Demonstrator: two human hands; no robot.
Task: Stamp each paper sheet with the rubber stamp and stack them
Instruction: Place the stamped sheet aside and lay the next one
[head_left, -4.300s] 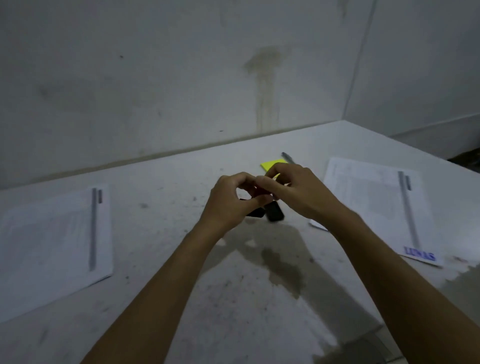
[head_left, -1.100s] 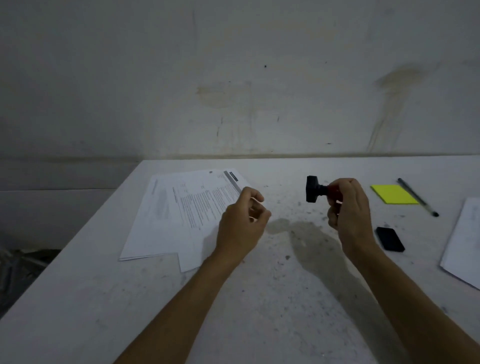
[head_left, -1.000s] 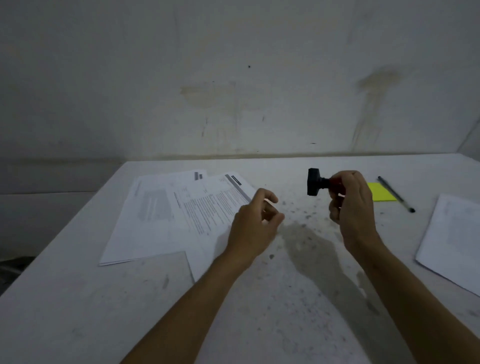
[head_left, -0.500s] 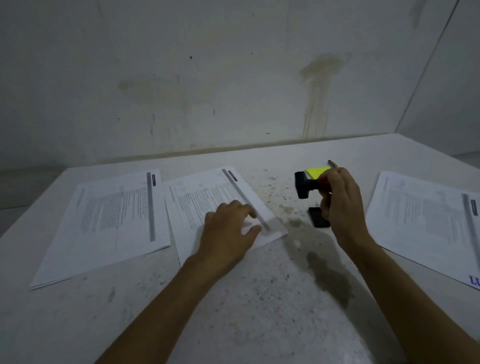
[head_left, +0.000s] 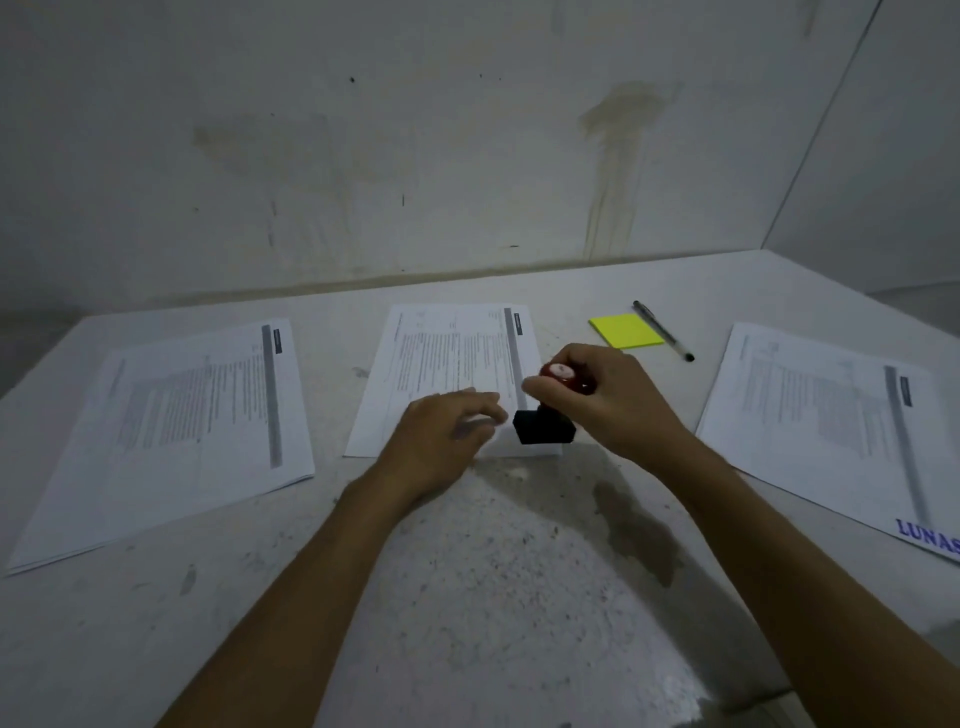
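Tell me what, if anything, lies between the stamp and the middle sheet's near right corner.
Nothing visible. The right hand grips the rubber stamp with its black base at the middle sheet's near right corner. The left hand rests on the sheet beside the base, not under it.

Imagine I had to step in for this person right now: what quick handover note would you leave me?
Right hand grips the rubber stamp, base down at the near right corner of the middle sheet.
Left hand rests open on that sheet.
Left pile: no stamp mark visible.
Right sheet: blue LUNAS mark at its near corner.
Left to do: finish this stamp, move the sheet across, stamp the left pile.
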